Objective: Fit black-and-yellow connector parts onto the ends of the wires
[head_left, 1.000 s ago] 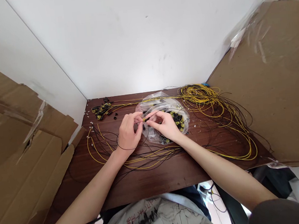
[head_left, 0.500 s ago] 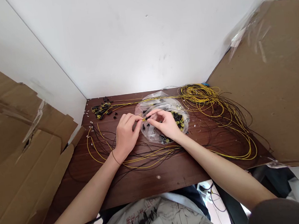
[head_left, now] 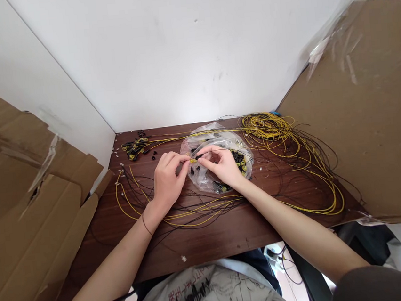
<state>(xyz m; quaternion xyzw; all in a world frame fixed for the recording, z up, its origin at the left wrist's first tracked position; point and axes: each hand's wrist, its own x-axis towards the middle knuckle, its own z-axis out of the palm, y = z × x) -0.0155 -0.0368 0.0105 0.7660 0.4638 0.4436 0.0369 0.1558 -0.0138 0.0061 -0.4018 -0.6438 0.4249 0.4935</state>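
Over a clear plastic bag (head_left: 206, 180), my left hand (head_left: 167, 178) and my right hand (head_left: 224, 168) meet fingertip to fingertip. Between them is a small yellow and black connector (head_left: 193, 160). The left thumb and forefinger pinch its yellow end, while the right ones pinch its black end. A thin black wire runs rightward from the right fingertips. Loose black and yellow connector pieces (head_left: 238, 158) lie in the bag beside my right hand. Below both hands, black and yellow wires (head_left: 199, 212) stretch across the brown table (head_left: 223, 243).
A bundle of wires ending in black and yellow connectors (head_left: 134, 149) lies at the back left, near small black caps (head_left: 153, 156). Coiled yellow wire (head_left: 265, 127) sits at the back right. Cardboard panels (head_left: 368, 120) flank the table, and a white wall (head_left: 191, 56) closes off the back.
More of the yellow part now shows between my fingertips. My left hand and wrist have shifted slightly left. A small pale scrap on the table has moved left and toward the front edge.
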